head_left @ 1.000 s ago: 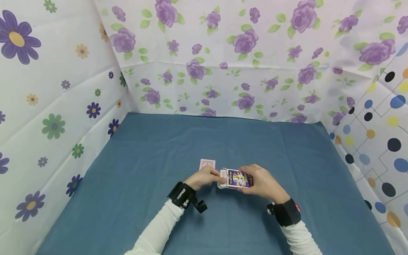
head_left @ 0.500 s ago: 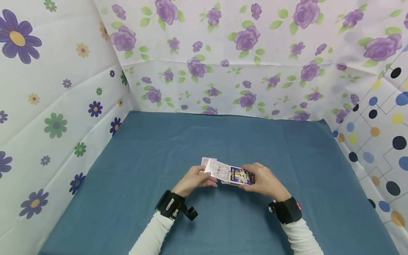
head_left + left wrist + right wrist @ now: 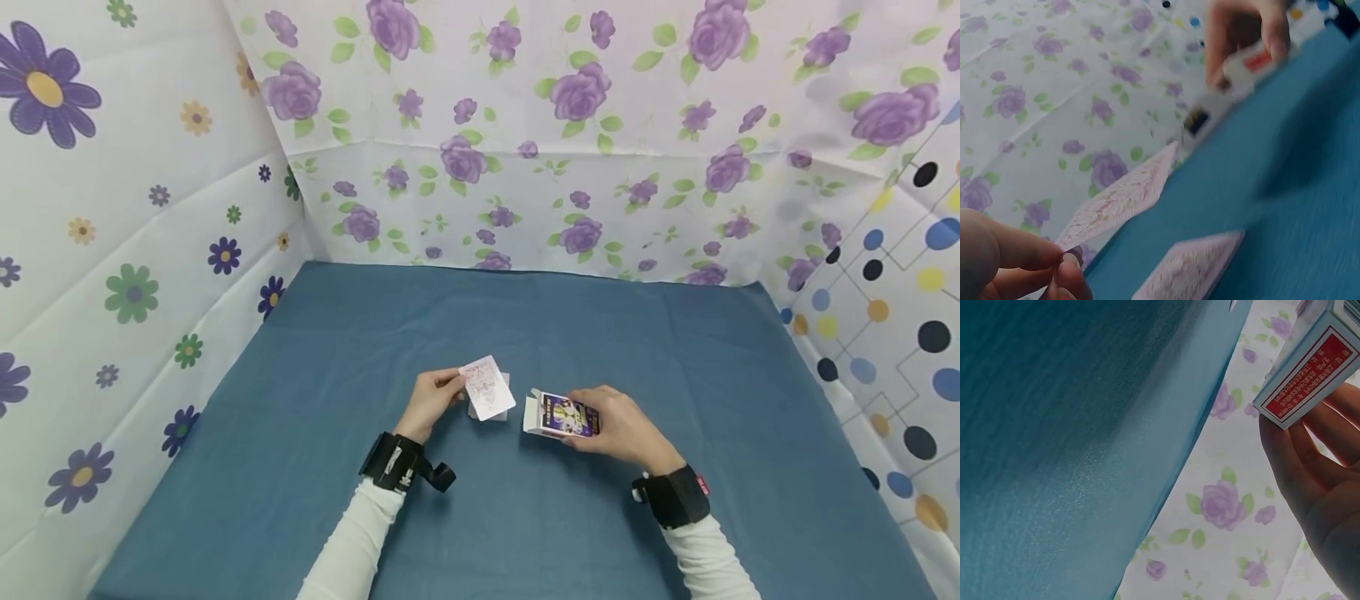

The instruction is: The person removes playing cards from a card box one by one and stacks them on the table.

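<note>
My left hand pinches a playing card by one corner, its red-patterned back facing up. In the left wrist view the pinched card slants up from the fingertips, with a gap between it and a second card lower down. That other card lies on the blue cloth, mostly covered by the held one in the head view. To the right, my right hand grips a purple-fronted card box, its flap end opened toward the left. The right wrist view shows the box's red-labelled side.
A blue cloth covers the table. Floral sheets hang behind it and on the left, and a dotted sheet hangs on the right.
The left hand first reached to the box's open end, then drew the card out leftward, and now holds it over the lying card. The right hand with the box has barely moved.
</note>
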Demonstrator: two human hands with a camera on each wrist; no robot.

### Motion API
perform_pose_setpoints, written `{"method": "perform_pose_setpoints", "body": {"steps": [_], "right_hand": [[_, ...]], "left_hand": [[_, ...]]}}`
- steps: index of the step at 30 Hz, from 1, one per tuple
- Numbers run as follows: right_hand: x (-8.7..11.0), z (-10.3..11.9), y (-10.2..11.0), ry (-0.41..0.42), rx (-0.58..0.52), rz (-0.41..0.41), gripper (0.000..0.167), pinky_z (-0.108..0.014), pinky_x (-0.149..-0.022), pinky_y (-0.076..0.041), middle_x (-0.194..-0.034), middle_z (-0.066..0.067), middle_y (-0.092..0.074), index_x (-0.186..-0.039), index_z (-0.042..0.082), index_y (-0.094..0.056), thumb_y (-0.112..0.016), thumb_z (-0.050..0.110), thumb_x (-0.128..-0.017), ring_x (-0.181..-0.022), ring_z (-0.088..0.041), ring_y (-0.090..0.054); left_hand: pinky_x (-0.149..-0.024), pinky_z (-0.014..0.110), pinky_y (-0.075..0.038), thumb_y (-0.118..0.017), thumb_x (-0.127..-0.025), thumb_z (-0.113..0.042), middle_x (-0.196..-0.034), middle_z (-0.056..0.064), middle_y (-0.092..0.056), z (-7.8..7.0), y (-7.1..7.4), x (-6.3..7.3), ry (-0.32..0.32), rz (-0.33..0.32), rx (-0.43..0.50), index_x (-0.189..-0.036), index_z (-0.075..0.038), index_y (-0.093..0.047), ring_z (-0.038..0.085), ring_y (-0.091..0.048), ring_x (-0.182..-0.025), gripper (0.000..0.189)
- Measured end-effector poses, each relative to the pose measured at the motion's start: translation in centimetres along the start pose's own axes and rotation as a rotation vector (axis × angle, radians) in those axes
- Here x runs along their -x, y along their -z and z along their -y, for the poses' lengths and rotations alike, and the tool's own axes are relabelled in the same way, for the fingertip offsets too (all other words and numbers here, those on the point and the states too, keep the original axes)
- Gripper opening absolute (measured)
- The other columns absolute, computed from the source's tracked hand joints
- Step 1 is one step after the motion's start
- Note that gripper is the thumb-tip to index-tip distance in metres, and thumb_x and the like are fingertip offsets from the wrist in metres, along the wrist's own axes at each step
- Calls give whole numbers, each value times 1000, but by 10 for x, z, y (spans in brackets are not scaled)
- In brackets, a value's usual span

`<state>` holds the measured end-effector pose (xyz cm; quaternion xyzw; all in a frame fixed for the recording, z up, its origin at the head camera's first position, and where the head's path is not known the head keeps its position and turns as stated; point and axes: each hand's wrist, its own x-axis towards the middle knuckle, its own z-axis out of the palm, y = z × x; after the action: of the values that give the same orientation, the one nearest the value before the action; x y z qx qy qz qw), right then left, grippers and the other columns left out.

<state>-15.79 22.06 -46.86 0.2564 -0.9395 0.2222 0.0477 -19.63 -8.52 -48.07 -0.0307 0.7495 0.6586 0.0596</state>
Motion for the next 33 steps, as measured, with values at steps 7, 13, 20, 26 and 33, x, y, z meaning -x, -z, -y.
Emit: {"method": "perform_pose_setpoints", "body": {"steps": [7,13,20,26,33], "right_hand": [[2,0,-3,-1,-4,2,57,-34,-76,-47,-114,-7,-67,-125,10,-64,-82,35,-76,-95,-16,-58],[2,-1,-4,-14,-6,20,59,-35,-78,-47,-116,-8,-67,-126,9,-63,-80,37,-77,-97,-17,-59],[3,-1,-4,-17,-15,26,58,-35,-77,-47,-115,-8,-66,-126,9,-63,-80,36,-78,-97,-17,-58],[3,-4,-6,-14,-23,26,59,-34,-77,-47,-114,-6,-67,-127,10,-63,-81,36,-77,-95,-15,-58],[2,-7,-4,-2,-26,7,58,-36,-78,-47,-114,-7,-67,-126,9,-63,-81,36,-77,-97,-18,-59]], "left_hand": [[-68,27,-42,-52,-99,-6,-110,23,-65,13,3,-16,-40,-7,-170,-127,5,-60,24,-57,-81,31],[-62,27,-44,-57,-97,-9,-104,24,-68,17,-6,-27,-84,-37,-279,-131,2,-56,29,-65,-90,36],[-71,38,-51,-66,-92,-13,-94,21,-70,17,-17,-30,-45,-138,-315,-129,-2,-58,31,-67,-81,39],[-66,36,-53,-68,-89,-10,-90,21,-71,21,-23,-28,-122,-197,-347,-123,0,-60,30,-68,-76,36],[-54,30,-47,-69,-88,-9,-80,17,-70,19,-27,-31,-128,-250,-415,-108,-1,-67,24,-65,-64,21]]}}
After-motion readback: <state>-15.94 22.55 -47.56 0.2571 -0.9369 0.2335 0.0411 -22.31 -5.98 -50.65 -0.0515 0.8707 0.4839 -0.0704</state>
